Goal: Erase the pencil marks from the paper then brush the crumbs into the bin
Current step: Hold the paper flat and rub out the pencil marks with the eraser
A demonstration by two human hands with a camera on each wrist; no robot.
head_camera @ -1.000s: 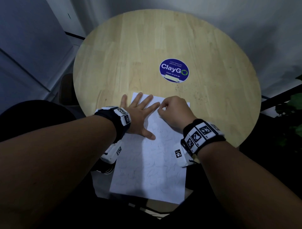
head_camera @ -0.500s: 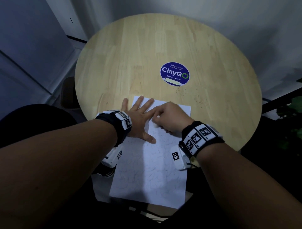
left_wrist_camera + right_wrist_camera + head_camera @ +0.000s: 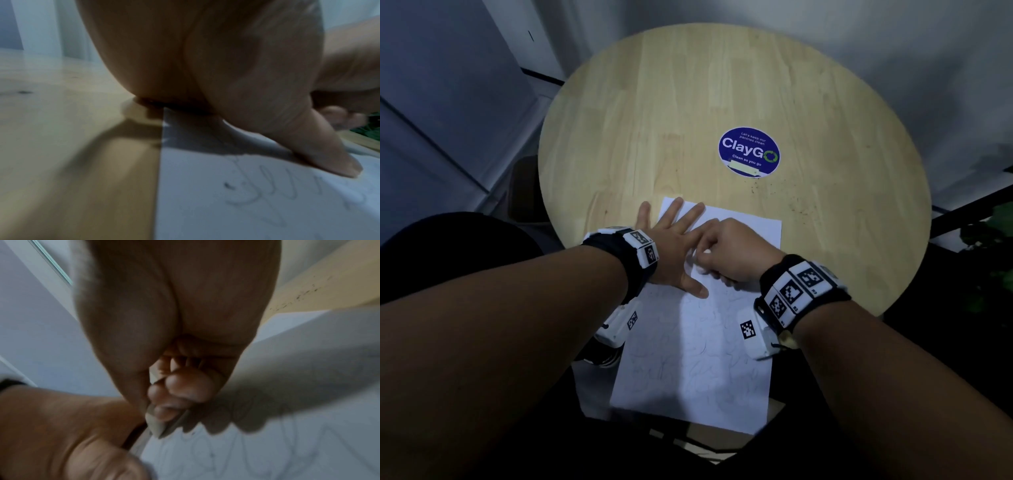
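A white paper point(image 3: 698, 370) with faint pencil scribbles lies on the near edge of the round wooden table point(image 3: 654, 120), its lower end hanging past the rim. My left hand point(image 3: 674, 246) lies flat on the paper's upper left part, fingers spread, thumb point(image 3: 320, 155) pressing the sheet. My right hand point(image 3: 732, 250) sits just right of it, fingers curled, pinching a small pale eraser point(image 3: 156, 423) whose tip touches the paper point(image 3: 267, 451). Pencil marks point(image 3: 257, 191) show near the left thumb.
A blue round ClayGo sticker point(image 3: 749, 151) sits mid-table. Dark eraser crumbs point(image 3: 796, 202) are scattered on the wood right of the paper. A dark chair point(image 3: 524, 188) stands left of the table, and green leaves point(image 3: 996, 233) at the right. No bin is in view.
My right hand with the eraser has slid left and toward me across the paper, closer to the left hand. The left hand has stayed flat on the sheet.
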